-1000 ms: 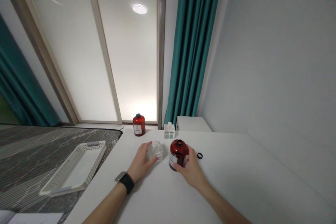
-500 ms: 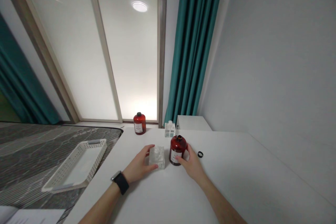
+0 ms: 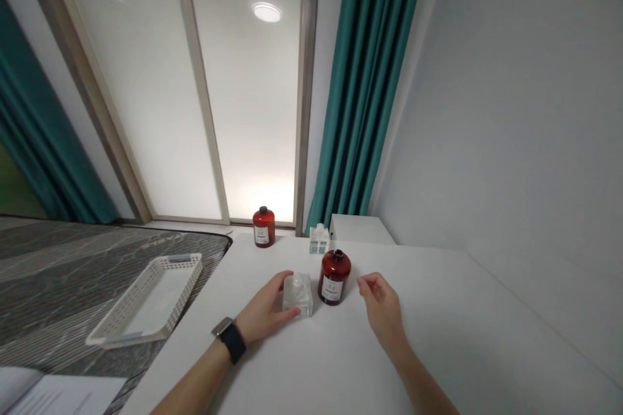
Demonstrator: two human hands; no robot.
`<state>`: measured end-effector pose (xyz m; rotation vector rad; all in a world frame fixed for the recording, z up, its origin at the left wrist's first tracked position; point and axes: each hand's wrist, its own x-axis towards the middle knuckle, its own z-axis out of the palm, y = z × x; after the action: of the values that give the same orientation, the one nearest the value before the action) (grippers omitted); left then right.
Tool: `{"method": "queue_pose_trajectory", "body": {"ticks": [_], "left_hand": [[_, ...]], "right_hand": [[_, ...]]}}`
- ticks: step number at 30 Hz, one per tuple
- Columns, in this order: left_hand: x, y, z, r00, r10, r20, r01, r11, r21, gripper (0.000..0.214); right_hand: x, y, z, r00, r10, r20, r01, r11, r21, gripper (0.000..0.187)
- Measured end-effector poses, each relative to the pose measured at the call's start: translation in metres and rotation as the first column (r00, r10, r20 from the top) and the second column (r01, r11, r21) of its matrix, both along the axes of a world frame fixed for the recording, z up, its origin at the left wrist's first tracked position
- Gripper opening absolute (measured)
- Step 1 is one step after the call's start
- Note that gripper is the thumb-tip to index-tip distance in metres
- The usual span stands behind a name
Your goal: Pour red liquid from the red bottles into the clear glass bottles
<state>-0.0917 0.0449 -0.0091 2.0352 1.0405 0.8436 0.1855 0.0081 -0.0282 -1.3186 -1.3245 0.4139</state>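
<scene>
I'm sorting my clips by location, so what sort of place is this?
Probably a room in a home, though a small office is possible. Teal curtains hang on both sides of tall, pale framed panels, and a plain white table stands in front.

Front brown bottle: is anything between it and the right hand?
Nothing visible. Only white tabletop shows between the right hand and the front brown bottle. The clear square container, with the left hand around it, is on the bottle's other side, out of that path.
</scene>
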Motion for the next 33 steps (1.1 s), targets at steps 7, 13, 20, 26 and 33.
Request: {"method": "queue_pose_trajectory", "body": {"ticks": [7, 13, 20, 26, 33], "left_hand": [[-0.001, -0.002, 0.003, 0.999, -0.050, 0.004, 0.051, 0.998, -0.042, 0.064], [0.001, -0.006, 0.004, 0.997, -0.074, -0.031, 0.074, 0.997, 0.022, 0.058], [0.008, -0.016, 0.005, 0.999, -0.033, -0.025, 0.037, 0.988, 0.151, 0.061], [0.017, -0.024, 0.006, 0.998, -0.053, -0.029, 0.056, 0.989, 0.135, 0.063], [0.022, -0.027, 0.004, 0.994, -0.081, -0.069, 0.091, 0.980, 0.174, 0.066]], "right_hand": [[-0.045, -0.024, 0.031, 0.960, 0.272, 0.063, -0.269, 0.961, -0.059, 0.025], [-0.081, -0.030, 0.064, 0.866, 0.367, 0.340, -0.370, 0.927, -0.058, 0.017], [-0.087, -0.022, 0.066, 0.732, 0.299, 0.612, -0.264, 0.953, -0.149, 0.014], [-0.078, -0.023, 0.064, 0.720, 0.275, 0.638, -0.212, 0.962, -0.175, 0.008], [-0.066, -0.027, 0.074, 0.639, 0.389, 0.664, -0.231, 0.920, -0.316, 0.011]]}}
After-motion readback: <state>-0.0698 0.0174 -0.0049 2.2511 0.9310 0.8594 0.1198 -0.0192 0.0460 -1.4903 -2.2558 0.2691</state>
